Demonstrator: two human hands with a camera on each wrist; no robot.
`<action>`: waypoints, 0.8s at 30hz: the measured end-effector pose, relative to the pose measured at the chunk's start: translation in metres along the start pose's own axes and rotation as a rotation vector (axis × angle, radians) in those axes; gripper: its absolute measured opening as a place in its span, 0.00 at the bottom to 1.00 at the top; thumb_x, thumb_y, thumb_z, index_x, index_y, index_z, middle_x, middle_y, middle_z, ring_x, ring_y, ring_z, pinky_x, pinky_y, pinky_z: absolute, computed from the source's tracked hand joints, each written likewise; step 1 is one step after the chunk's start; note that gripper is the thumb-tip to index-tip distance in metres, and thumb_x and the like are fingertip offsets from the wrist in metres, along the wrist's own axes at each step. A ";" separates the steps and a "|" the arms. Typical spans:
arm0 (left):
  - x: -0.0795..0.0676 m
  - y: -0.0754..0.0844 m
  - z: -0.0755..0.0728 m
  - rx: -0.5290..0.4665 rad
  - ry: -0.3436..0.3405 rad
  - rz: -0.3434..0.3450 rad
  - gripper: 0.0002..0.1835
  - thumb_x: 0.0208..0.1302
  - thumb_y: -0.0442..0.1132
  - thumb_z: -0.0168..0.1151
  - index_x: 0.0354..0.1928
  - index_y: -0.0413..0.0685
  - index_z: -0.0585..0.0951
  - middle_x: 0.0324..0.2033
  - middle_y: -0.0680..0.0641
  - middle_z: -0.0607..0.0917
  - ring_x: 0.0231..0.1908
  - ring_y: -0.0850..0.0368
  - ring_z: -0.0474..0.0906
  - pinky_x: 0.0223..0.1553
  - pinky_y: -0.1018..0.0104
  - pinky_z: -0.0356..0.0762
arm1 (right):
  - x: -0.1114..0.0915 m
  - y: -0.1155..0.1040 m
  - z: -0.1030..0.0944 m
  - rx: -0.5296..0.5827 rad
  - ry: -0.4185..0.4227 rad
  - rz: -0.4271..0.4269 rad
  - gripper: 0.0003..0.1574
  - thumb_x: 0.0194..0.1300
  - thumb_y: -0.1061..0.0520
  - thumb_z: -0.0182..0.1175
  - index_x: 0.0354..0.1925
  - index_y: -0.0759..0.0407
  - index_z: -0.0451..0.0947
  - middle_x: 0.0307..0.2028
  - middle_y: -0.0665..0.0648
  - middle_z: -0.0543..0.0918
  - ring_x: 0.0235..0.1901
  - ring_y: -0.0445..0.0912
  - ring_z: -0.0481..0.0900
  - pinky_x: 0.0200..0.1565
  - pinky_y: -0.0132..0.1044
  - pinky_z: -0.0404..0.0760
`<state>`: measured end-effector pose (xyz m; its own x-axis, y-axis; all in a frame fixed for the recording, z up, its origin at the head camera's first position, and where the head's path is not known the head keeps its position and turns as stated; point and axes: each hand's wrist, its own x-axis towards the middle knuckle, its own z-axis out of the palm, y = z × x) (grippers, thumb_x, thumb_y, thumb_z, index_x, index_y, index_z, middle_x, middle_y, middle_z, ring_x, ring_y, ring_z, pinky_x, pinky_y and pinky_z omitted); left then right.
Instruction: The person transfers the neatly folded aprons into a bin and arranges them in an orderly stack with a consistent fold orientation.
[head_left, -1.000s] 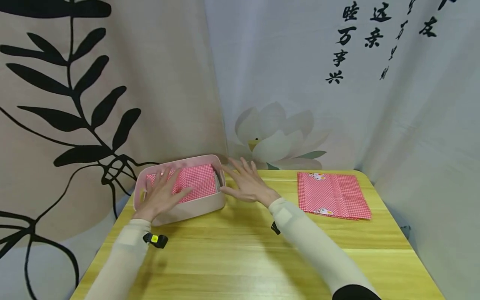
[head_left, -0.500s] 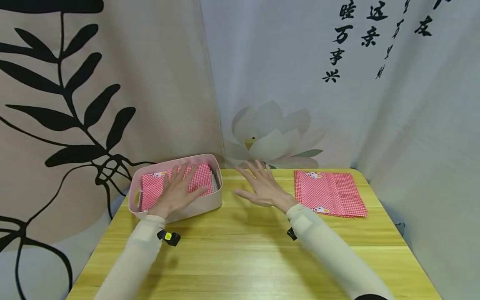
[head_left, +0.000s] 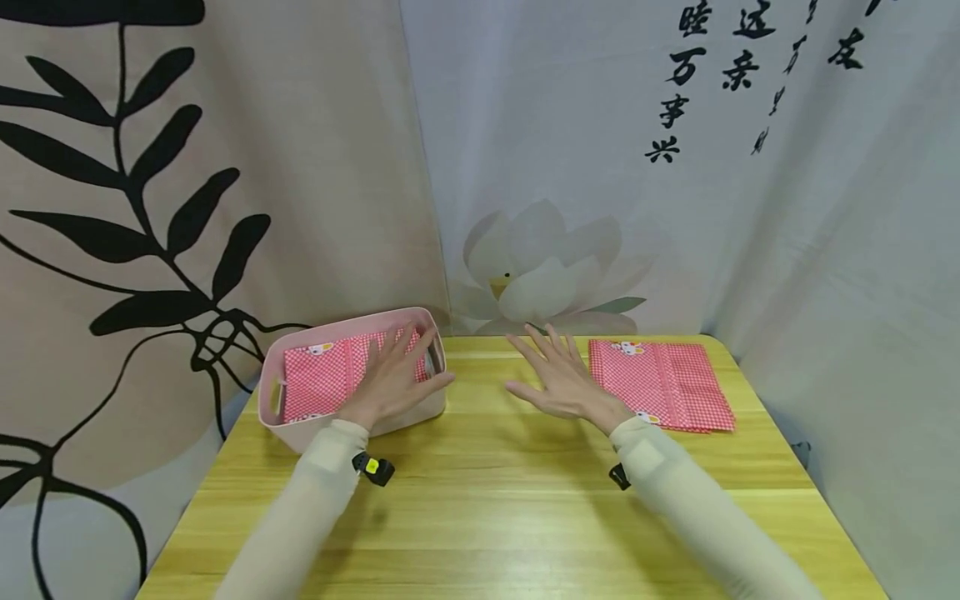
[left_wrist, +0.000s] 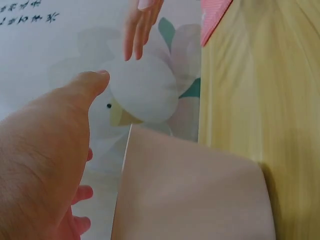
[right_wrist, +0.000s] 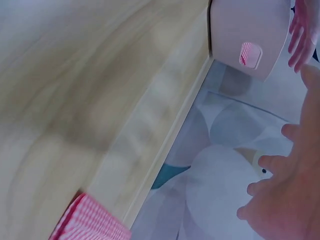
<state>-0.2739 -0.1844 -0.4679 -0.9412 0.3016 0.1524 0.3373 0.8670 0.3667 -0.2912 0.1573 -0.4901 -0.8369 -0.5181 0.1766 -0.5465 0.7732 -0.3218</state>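
Note:
My left hand (head_left: 393,383) hovers with spread fingers over the right part of a pink plastic basket (head_left: 300,432), holding nothing. Inside the basket lies a folded red-and-white checked cloth (head_left: 322,379) with a small white cartoon figure; the hand hides part of it. My right hand (head_left: 566,383), fingers also spread, is above the table between the basket and a second folded checked cloth (head_left: 660,383), and it holds nothing. In the right wrist view the basket's end wall (right_wrist: 245,30) shows a handle hole with checked cloth behind it.
The wooden table (head_left: 487,517) carries the basket at back left and the second cloth at back right. Behind its far edge hangs a curtain (head_left: 345,167) printed with leaves, a lotus and dark writing. Each wrist wears a small black camera (head_left: 375,468).
Both hands have moved to the right, the left one across the basket, the right one toward the second cloth. Basket and cloths stay in place; the head view has shifted slightly.

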 end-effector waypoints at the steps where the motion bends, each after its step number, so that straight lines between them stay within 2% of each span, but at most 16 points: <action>1: 0.002 0.002 0.001 0.002 0.000 0.008 0.53 0.77 0.75 0.60 0.93 0.61 0.56 0.93 0.39 0.50 0.93 0.31 0.40 0.87 0.16 0.33 | -0.003 0.002 -0.001 0.000 0.003 0.006 0.56 0.82 0.22 0.53 0.94 0.35 0.47 0.94 0.60 0.46 0.93 0.69 0.37 0.89 0.77 0.35; 6: 0.008 0.012 0.007 0.022 -0.011 0.032 0.54 0.77 0.78 0.57 0.93 0.59 0.57 0.93 0.39 0.48 0.93 0.31 0.39 0.87 0.17 0.36 | -0.014 0.013 -0.004 -0.001 0.013 0.032 0.56 0.81 0.22 0.55 0.93 0.39 0.51 0.94 0.61 0.47 0.93 0.70 0.38 0.87 0.80 0.35; 11: 0.014 0.029 0.013 0.015 -0.032 0.048 0.53 0.77 0.80 0.55 0.93 0.64 0.56 0.94 0.40 0.46 0.93 0.30 0.36 0.89 0.21 0.33 | -0.024 0.024 -0.006 -0.008 0.006 0.059 0.56 0.81 0.23 0.55 0.93 0.40 0.51 0.94 0.61 0.47 0.92 0.71 0.37 0.87 0.80 0.36; 15: 0.022 0.045 0.019 0.023 -0.019 0.101 0.52 0.76 0.77 0.59 0.92 0.63 0.59 0.92 0.37 0.51 0.92 0.27 0.39 0.89 0.21 0.34 | -0.035 0.034 -0.008 -0.004 0.007 0.083 0.56 0.82 0.24 0.55 0.93 0.39 0.49 0.94 0.60 0.46 0.92 0.70 0.36 0.86 0.82 0.38; 18: 0.029 0.056 0.024 0.041 -0.009 0.144 0.51 0.76 0.77 0.59 0.91 0.63 0.60 0.92 0.36 0.54 0.91 0.26 0.41 0.87 0.18 0.40 | -0.046 0.043 -0.010 -0.003 0.009 0.104 0.56 0.82 0.24 0.55 0.94 0.38 0.48 0.94 0.62 0.47 0.92 0.70 0.37 0.87 0.81 0.37; 22: 0.038 0.071 0.033 0.063 -0.018 0.187 0.51 0.76 0.78 0.57 0.92 0.64 0.59 0.92 0.38 0.54 0.91 0.26 0.43 0.87 0.17 0.43 | -0.060 0.053 -0.013 -0.006 0.024 0.134 0.56 0.82 0.25 0.57 0.93 0.39 0.50 0.93 0.64 0.49 0.92 0.73 0.38 0.88 0.79 0.33; 24: 0.041 0.078 0.037 0.063 -0.032 0.203 0.51 0.76 0.78 0.56 0.92 0.65 0.58 0.92 0.40 0.53 0.91 0.26 0.43 0.88 0.20 0.41 | -0.067 0.058 -0.015 -0.005 0.033 0.147 0.56 0.82 0.25 0.57 0.93 0.40 0.51 0.93 0.65 0.49 0.92 0.74 0.37 0.87 0.79 0.32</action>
<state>-0.2869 -0.0895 -0.4673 -0.8545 0.4843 0.1877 0.5191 0.8100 0.2729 -0.2674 0.2423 -0.5063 -0.9084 -0.3867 0.1589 -0.4181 0.8416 -0.3418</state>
